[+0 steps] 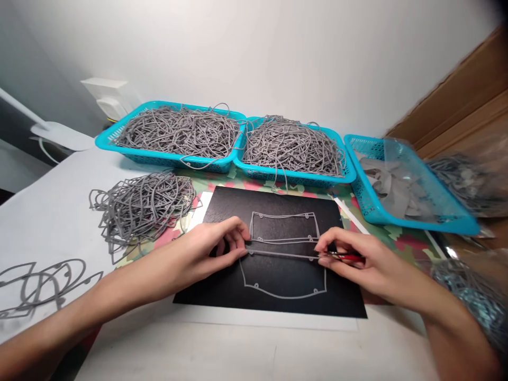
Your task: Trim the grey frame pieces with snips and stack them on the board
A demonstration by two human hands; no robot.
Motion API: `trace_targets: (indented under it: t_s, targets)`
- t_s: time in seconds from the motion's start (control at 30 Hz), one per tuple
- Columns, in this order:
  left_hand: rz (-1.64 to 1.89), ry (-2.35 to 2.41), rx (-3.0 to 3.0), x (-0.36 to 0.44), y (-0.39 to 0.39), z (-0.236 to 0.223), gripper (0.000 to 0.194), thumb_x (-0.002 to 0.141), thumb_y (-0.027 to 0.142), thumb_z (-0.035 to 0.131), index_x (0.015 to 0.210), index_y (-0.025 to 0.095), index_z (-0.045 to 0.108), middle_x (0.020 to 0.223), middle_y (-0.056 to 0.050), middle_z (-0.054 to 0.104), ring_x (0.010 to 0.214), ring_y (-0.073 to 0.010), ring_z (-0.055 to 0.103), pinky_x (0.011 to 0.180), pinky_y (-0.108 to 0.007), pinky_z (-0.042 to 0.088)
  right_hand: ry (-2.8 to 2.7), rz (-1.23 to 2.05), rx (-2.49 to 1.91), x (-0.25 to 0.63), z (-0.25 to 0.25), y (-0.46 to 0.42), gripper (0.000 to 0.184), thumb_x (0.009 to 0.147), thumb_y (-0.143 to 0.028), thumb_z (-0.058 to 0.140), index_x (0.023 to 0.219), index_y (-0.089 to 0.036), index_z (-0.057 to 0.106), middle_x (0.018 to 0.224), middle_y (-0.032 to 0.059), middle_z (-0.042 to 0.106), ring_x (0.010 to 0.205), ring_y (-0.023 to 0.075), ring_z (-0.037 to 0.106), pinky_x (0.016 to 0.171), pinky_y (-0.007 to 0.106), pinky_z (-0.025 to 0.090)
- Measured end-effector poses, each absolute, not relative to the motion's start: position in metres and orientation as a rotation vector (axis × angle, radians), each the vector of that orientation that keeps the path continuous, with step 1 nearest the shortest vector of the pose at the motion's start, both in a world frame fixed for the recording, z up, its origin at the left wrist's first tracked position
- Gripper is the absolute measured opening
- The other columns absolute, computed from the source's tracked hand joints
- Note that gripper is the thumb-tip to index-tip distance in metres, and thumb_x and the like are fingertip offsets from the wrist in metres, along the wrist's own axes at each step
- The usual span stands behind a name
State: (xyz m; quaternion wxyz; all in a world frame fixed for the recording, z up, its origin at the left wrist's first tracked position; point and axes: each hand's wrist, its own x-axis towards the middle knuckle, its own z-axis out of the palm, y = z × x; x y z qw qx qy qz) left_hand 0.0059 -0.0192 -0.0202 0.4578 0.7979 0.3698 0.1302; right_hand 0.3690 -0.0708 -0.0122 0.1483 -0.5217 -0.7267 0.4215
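A thin grey frame-shaped gasket is stretched between my hands over a black board. With thumb and fingertips, my left hand pinches its upper left corner. My right hand is closed at the upper right corner and also holds a small red-handled tool, whose kind is partly hidden by the fingers. Just beyond the held gasket lies a second grey gasket, flat on the board, with small looped tabs near its corners.
Two blue baskets heaped with gaskets stand at the back. A third blue basket at right holds grey strips and clear plastic. A gasket pile and loose gaskets lie left; bagged gaskets lie right.
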Motion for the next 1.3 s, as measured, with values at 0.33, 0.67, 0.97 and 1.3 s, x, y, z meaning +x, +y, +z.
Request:
trace_targets:
  t_s: [0.33,0.67,0.97,1.3]
  targets:
    - [0.404,0.900,1.813,0.001,-0.016,-0.030,0.020,0.115,0.042,0.062,0.119,0.023,0.064,0.111,-0.003,0.074,0.094,-0.0164,0.071,0.083,-0.029,0.058,-1.975,1.151,-1.561,0.368,-0.015,-0.068,0.026,0.112,-0.054,0.068,0.116,-0.028,0.071,0.090,-0.0016,0.061,0.075,0.0159,0.057,0.073,0.027,0.055]
    - [0.521,0.964,1.653,0.006,-0.007,-0.030,0.031,0.110,0.051,0.071,0.107,0.021,0.063,0.100,-0.003,0.073,0.089,-0.0171,0.071,0.079,-0.029,0.058,-1.664,1.163,-1.516,0.363,-0.037,-0.061,0.040,0.106,-0.065,0.074,0.118,-0.028,0.067,0.114,0.0038,0.071,0.106,0.0218,0.072,0.092,0.031,0.063]
    - [0.473,0.998,1.826,0.013,-0.013,-0.017,0.034,0.111,0.048,0.064,0.116,0.020,0.082,0.106,-0.007,0.080,0.092,-0.0202,0.072,0.081,-0.029,0.059,-1.683,1.135,-1.488,0.366,-0.030,-0.065,0.037,0.105,-0.062,0.076,0.116,-0.027,0.069,0.109,0.0045,0.074,0.104,0.0239,0.073,0.082,0.030,0.064]
    - [0.429,0.918,1.535,0.026,-0.033,-0.014,0.037,0.112,0.054,0.065,0.108,0.019,0.076,0.102,-0.005,0.075,0.091,-0.0191,0.066,0.080,-0.031,0.055,-1.924,1.034,-1.543,0.381,-0.025,-0.066,0.031,0.106,-0.059,0.076,0.111,-0.029,0.075,0.090,0.0000,0.071,0.073,0.0168,0.064,0.062,0.025,0.055]
